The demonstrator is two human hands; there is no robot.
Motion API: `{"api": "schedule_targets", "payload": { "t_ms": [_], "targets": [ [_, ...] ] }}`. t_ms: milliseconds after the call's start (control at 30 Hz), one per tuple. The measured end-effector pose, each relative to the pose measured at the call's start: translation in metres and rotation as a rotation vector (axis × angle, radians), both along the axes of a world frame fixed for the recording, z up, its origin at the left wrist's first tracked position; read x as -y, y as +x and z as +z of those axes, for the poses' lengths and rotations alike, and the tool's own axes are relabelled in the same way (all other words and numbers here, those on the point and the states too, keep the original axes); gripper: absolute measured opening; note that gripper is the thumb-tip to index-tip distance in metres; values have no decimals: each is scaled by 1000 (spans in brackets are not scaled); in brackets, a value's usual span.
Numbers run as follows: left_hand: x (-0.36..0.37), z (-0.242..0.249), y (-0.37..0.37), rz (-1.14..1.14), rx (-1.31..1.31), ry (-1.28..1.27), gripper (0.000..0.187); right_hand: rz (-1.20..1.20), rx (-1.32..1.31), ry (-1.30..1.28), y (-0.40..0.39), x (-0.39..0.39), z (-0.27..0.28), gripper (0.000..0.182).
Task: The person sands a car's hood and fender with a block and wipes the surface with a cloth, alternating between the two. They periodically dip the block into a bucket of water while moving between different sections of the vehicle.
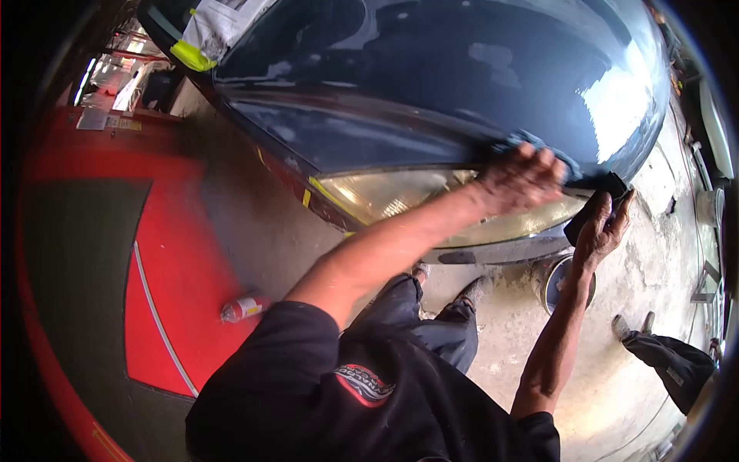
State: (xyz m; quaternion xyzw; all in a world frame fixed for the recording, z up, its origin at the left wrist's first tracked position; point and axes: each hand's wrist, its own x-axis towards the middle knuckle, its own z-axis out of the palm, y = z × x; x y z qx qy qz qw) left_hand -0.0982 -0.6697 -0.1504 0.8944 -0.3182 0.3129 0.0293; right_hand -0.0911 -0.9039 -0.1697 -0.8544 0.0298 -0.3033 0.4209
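Observation:
In the head view my left hand (pixel 523 181) reaches across with its fingers curled over a bunched blue cloth (pixel 568 163), pressed on the dark blue-grey car bonnet (pixel 400 85) just above the headlight (pixel 377 192). The fingers are a little blurred. My right hand (pixel 604 227) grips a flat black block (pixel 583 218) at the right end of the headlight, beside the bonnet's front corner. Its exact kind cannot be made out. Yellow masking tape (pixel 331 199) lines the headlight's left edge.
A bucket (pixel 556 285) stands on the concrete floor below the bumper (pixel 500 252). At left is a red car panel (pixel 177 285) with a small bottle (pixel 242 309) on it. Another person's legs (pixel 662 362) show at right. Taped paper (pixel 219 31) covers part of the car.

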Motion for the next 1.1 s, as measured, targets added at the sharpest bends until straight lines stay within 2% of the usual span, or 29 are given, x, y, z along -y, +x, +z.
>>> {"api": "schedule_targets", "payload": {
  "t_ms": [33, 67, 100, 133, 167, 200, 300, 400, 433, 567, 667, 767, 800, 867, 1000, 1033, 1100],
  "targets": [
    [-22, -7, -11, 42, 72, -48, 52, 68, 2, 35, -5, 4, 0, 58],
    [-46, 17, -25, 81, -26, -155, 46, 127, -4, 64, -12, 8, 0, 58],
    [-76, 22, -28, 26, 2, -166, 39, 182, -16, 92, -20, 13, -1, 58],
    [-100, 21, -38, 151, -156, -308, 30, 196, -10, -27, -26, 15, 5, 60],
    [-126, 36, -47, 137, 49, -46, 20, 256, 12, -191, -31, 14, 16, 63],
    [-140, 50, -60, 304, 36, -26, 13, 312, 62, -268, -33, 16, 19, 65],
    [-210, 51, -81, 566, 50, -154, 15, 499, 217, -452, -26, 21, 13, 75],
    [-287, 40, -94, 743, 118, -221, 15, 558, 268, -653, -12, 27, 2, 78],
    [-295, 40, -98, 839, 138, -223, 14, 554, 290, -742, -6, 30, 0, 78],
    [-293, 36, -99, 939, 193, -159, 14, 559, 426, -832, 9, 34, -9, 69],
    [-281, 39, -102, 979, 208, -165, 16, 677, 501, -881, 3, -26, 18, 68],
    [-277, 39, -101, 990, 228, -181, 16, 718, 376, -947, -13, -100, 44, 75],
    [-284, 41, -102, 919, 205, -178, 16, 734, 364, -917, -14, -105, 46, 80],
    [-299, 44, -106, 827, 154, -166, 16, 725, 338, -963, -14, -86, 52, 75],
    [-309, 39, -123, 972, 229, -199, 15, 677, 467, -990, 9, -16, 23, 70],
    [-302, 40, -122, 1042, 232, -162, 15, 680, 484, -990, 10, -18, 26, 70],
    [-296, 44, -122, 1069, 212, -247, 17, 661, 521, -1005, 8, -52, 35, 72]
  ]
}}
